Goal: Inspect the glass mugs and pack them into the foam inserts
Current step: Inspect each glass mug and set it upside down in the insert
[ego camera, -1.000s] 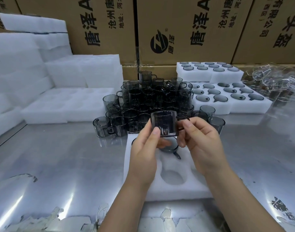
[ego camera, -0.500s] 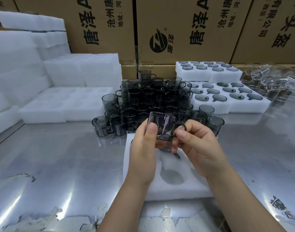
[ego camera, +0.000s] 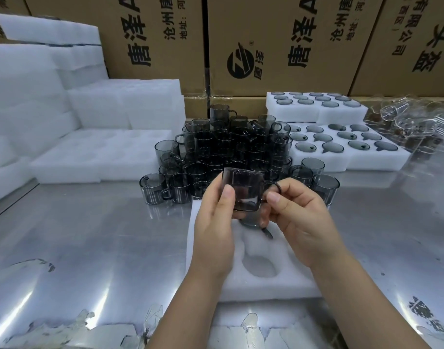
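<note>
Mug (ego camera: 243, 190) is now turned side-on, gripped at the wall by left hand (ego camera: 213, 233), handle pinched by right hand (ego camera: 299, 222); inspection is judged ongoing, near insert (ego camera: 266, 288) pocket unfilled.

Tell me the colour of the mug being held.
Smoky grey, see-through glass mug; head view shows it best.

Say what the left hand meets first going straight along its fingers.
Likely the loose mug cluster just beyond the held mug; the left hand points forward at it, though depth is unclear.
</note>
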